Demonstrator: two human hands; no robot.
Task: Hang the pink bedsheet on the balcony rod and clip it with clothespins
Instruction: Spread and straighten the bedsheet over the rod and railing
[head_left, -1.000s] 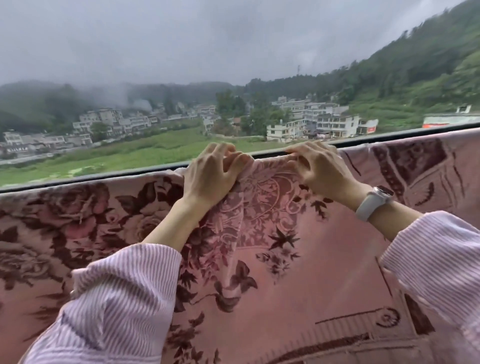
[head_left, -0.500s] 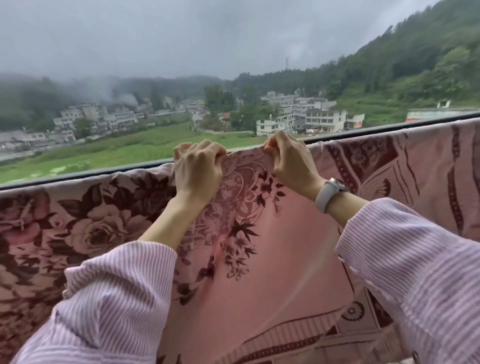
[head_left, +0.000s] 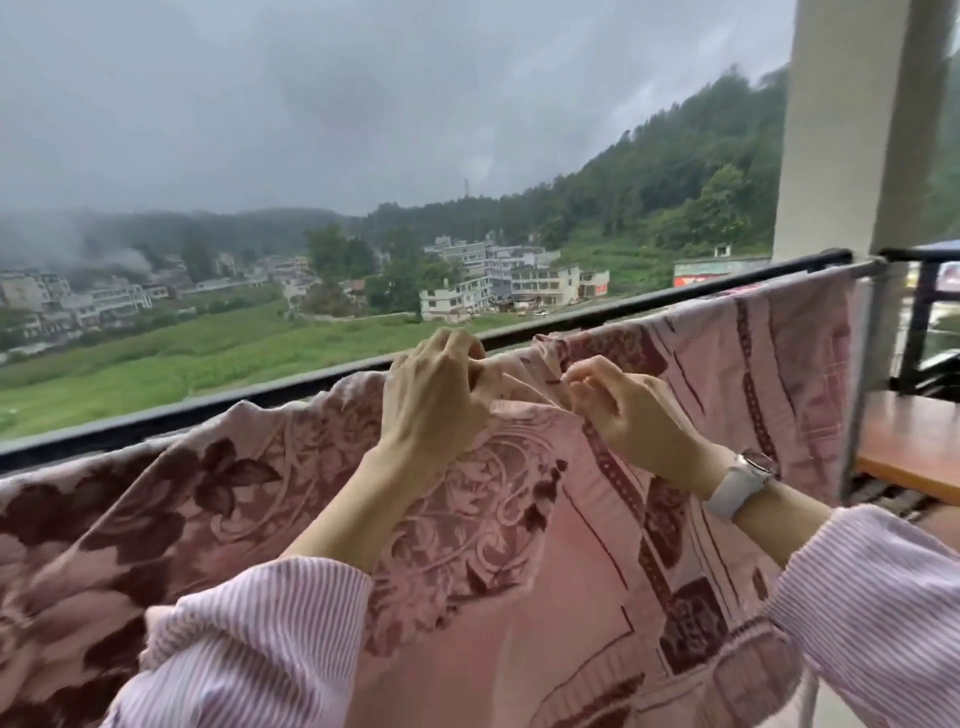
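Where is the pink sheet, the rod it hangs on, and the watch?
pink sheet (head_left: 498, 582), head view, plain pink middle.
rod (head_left: 675, 299), head view, bare dark bar.
watch (head_left: 759, 464), head view, its face.

bedsheet (head_left: 519, 597) cut off below, rod (head_left: 810, 270) mostly hidden under it

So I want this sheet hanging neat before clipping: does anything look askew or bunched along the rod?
Yes. The pink bedsheet is puckered where the left hand and right hand pinch its top edge, and it sags below the rod further left. No clothespins show.
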